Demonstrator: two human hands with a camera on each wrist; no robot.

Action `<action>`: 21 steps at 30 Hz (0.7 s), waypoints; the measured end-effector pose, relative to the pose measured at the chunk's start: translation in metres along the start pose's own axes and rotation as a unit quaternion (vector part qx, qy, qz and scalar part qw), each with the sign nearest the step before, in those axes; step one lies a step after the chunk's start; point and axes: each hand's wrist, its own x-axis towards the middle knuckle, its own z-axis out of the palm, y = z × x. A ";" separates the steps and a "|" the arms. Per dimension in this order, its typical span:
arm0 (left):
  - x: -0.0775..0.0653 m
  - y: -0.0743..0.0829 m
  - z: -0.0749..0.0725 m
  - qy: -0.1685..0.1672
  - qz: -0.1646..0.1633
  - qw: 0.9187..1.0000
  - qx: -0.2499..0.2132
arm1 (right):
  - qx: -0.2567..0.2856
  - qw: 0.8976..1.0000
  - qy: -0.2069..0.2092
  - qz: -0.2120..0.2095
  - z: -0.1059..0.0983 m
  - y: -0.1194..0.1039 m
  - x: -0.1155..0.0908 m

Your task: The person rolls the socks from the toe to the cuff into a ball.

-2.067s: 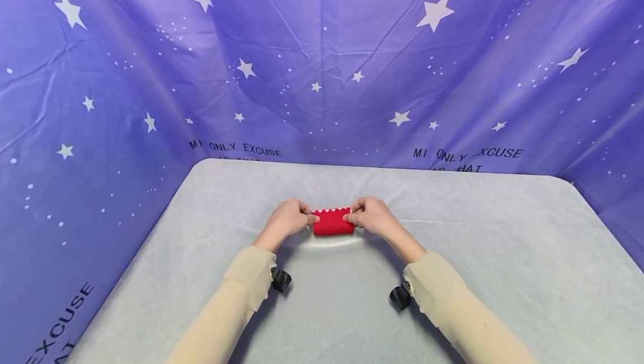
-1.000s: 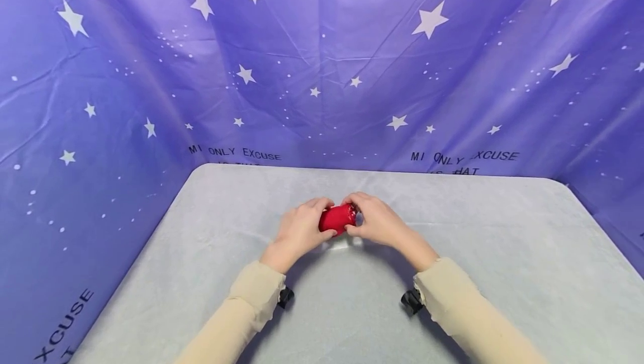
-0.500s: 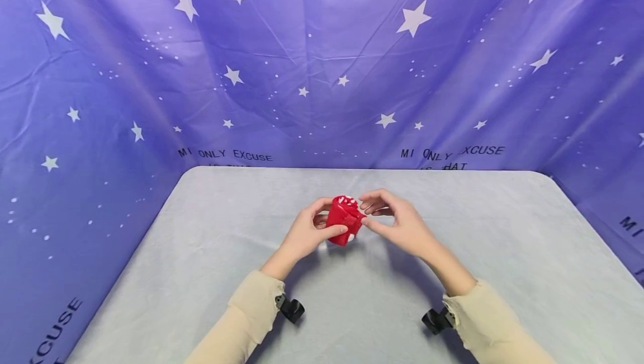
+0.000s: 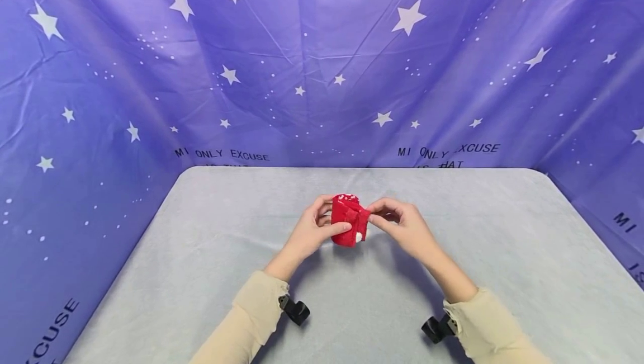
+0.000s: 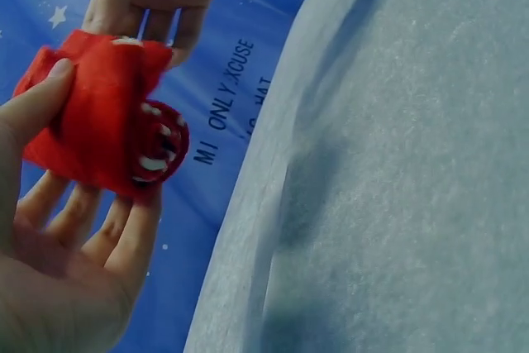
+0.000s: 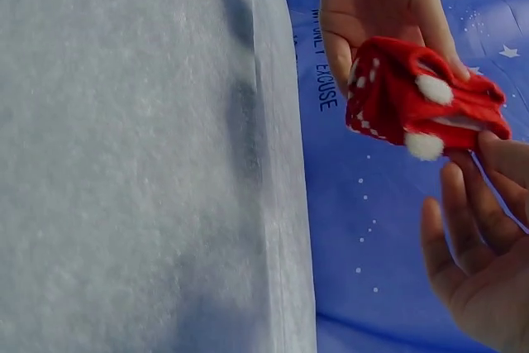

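The left hand (image 4: 308, 235) has its grip curled round a small red roll (image 4: 348, 222) of cloth with white dots, thumb on the near face and fingers behind. The roll is held off the grey table (image 4: 201, 252), above its middle, and stands roughly upright in the head view, its open end with white flecks on top. From this grip the roll lies just to the right, touching the palm side of the fingers.

The right hand (image 4: 405, 228) meets the roll from the other side, thumb and forefinger pinching a loose flap at its right edge, the other fingers only lightly bent. Both hands are equally near, so the roll sits between them, its long axis running up and down.

In the left wrist view the roll (image 5: 103, 113) hides most of the far hand. In the right wrist view white tufts (image 6: 432, 90) show on the cloth. How tightly it is wound inside cannot be seen. The starred blue backdrop (image 4: 322, 62) closes off everything behind.
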 end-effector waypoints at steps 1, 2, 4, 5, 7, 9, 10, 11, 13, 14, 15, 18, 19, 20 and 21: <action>0.000 0.000 0.001 0.008 0.000 1.000 0.000 | 0.002 1.000 0.007 0.002 0.001 -0.001 0.000; 0.000 0.000 0.002 0.019 0.001 1.000 0.002 | 0.004 1.000 0.014 0.001 0.002 -0.001 -0.001; 0.000 0.000 0.004 0.042 0.005 0.999 0.015 | 0.003 1.000 0.023 -0.004 0.005 -0.003 -0.001; -0.001 0.000 0.005 0.054 0.007 0.998 0.025 | 0.001 1.000 0.026 -0.007 0.006 -0.004 -0.001; -0.002 0.001 0.007 0.078 0.012 0.995 0.059 | -0.006 0.999 0.032 -0.014 0.009 -0.006 -0.001; -0.004 0.002 0.008 0.096 0.018 0.991 0.096 | -0.021 0.999 0.039 -0.026 0.012 -0.007 -0.001; -0.005 0.003 0.009 0.103 0.019 0.988 0.116 | -0.030 0.998 0.043 -0.033 0.013 -0.007 -0.001; -0.005 0.003 0.010 0.110 0.019 0.985 0.134 | -0.038 0.997 0.047 -0.041 0.015 -0.007 0.000; -0.006 0.004 0.011 0.122 0.022 0.978 0.168 | -0.051 0.995 0.055 -0.059 0.018 -0.007 0.000; -0.007 0.005 0.012 0.128 0.022 0.974 0.184 | -0.055 0.995 0.058 -0.067 0.019 -0.007 0.000; -0.007 0.005 0.012 0.133 0.023 0.970 0.202 | -0.058 0.994 0.060 -0.074 0.021 -0.007 0.000; -0.009 0.006 0.013 0.139 0.036 0.958 0.249 | -0.061 0.993 0.063 -0.078 0.025 -0.007 0.001; -0.009 0.006 0.013 0.138 0.041 0.955 0.261 | -0.061 0.993 0.063 -0.074 0.026 -0.008 0.001; -0.010 0.006 0.013 0.133 0.046 0.953 0.266 | -0.063 0.993 0.064 -0.069 0.026 -0.008 0.001; -0.011 0.007 0.013 0.126 0.049 0.955 0.265 | -0.065 0.994 0.066 -0.064 0.027 -0.008 0.001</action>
